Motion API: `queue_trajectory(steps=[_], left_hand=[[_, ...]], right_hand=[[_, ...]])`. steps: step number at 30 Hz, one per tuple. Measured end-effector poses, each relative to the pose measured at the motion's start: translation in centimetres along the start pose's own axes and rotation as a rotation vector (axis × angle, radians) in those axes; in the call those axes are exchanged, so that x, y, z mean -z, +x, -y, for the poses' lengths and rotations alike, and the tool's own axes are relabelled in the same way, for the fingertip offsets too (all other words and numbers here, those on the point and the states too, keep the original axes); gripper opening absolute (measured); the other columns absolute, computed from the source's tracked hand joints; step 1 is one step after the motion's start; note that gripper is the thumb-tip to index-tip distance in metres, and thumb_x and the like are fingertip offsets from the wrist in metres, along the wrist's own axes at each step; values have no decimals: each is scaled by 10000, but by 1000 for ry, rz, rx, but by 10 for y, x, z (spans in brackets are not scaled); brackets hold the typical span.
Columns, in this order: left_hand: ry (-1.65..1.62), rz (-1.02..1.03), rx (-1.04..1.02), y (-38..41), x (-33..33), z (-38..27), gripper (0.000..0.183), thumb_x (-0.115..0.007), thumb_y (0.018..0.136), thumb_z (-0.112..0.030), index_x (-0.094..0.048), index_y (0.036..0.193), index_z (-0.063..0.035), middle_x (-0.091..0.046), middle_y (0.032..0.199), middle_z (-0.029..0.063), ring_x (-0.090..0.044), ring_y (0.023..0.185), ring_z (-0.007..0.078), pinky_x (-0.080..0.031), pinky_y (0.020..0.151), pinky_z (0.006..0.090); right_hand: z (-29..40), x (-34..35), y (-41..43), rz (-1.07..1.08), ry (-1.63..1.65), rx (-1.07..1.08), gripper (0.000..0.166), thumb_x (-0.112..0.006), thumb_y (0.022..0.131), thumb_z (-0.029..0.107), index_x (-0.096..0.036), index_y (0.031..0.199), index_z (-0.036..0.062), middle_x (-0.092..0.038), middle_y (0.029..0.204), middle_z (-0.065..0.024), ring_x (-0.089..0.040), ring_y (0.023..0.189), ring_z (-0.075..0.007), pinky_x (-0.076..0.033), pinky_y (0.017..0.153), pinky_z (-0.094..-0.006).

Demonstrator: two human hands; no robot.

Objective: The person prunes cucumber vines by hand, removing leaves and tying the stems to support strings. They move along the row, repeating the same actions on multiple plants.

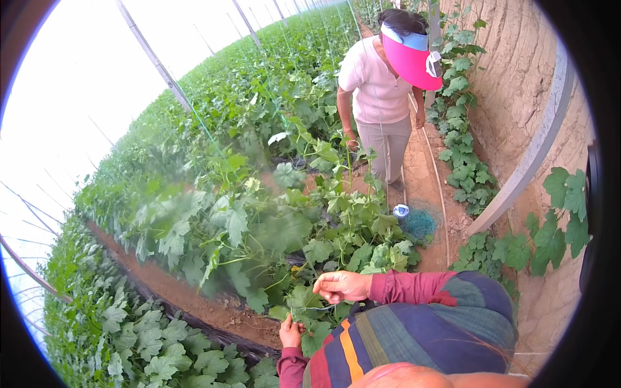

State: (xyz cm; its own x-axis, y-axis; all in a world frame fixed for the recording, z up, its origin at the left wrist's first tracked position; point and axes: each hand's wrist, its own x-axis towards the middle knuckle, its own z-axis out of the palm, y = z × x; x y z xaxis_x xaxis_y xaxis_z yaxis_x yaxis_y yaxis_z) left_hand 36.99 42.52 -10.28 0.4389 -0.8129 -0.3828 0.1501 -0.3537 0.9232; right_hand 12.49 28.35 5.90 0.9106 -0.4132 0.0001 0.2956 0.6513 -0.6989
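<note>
My left hand point(290, 334) is low among the leaves of a climbing vine point(318, 334), thumb and fingertips pinched at a thin pale strand point(315, 308). This strand, string or tendril, runs from there toward the right, just below my other hand. Above it, my right hand point(345, 286) has its fingers curled and thumb close to them; whether a fine thread lies between them is too small to tell. Broad green leaves point(301, 296) surround both hands, and stems partly disappear behind them.
Another person point(381, 97) in a pink visor stands on the dirt path point(424, 145). A tangle of teal netting or twine point(418, 225) lies there beside a white-and-blue object point(401, 211). A curved post point(529, 165) leans by the earthen wall point(509, 72). Strings point(201, 119) hang over the vine rows.
</note>
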Motion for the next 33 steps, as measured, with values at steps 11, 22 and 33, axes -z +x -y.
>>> queue_trajectory(steps=[11, 22, 33], left_hand=[[-104, -9, -145, -4, -27, -64, 178, -585, 809, 32, -564, 982, -7, -627, 844, 51, -572, 656, 105, -466, 543, 226], [-222, 228, -185, -11, -83, -92, 148, -507, 808, 75, -582, 887, -25, -630, 821, 35, -565, 681, 92, -458, 607, 213], [-402, 544, -187, -25, -63, -100, 329, -488, 790, -27, -591, 1095, 39, -466, 1187, 76, -454, 1141, 193, -339, 970, 299]], right_hand=[[-53, 3, 16, 226, -285, -482, 263, -584, 893, 208, -596, 1095, 39, -640, 880, -28, -436, 585, -27, -341, 512, -178], [-82, 45, 31, -143, -522, -338, 221, -625, 850, 297, -632, 882, 78, -640, 770, -9, -512, 570, -73, -419, 511, -222], [-64, 41, 26, -265, -646, -316, 123, -586, 813, 189, -619, 832, 71, -590, 685, -6, -520, 598, -108, -432, 555, -266]])
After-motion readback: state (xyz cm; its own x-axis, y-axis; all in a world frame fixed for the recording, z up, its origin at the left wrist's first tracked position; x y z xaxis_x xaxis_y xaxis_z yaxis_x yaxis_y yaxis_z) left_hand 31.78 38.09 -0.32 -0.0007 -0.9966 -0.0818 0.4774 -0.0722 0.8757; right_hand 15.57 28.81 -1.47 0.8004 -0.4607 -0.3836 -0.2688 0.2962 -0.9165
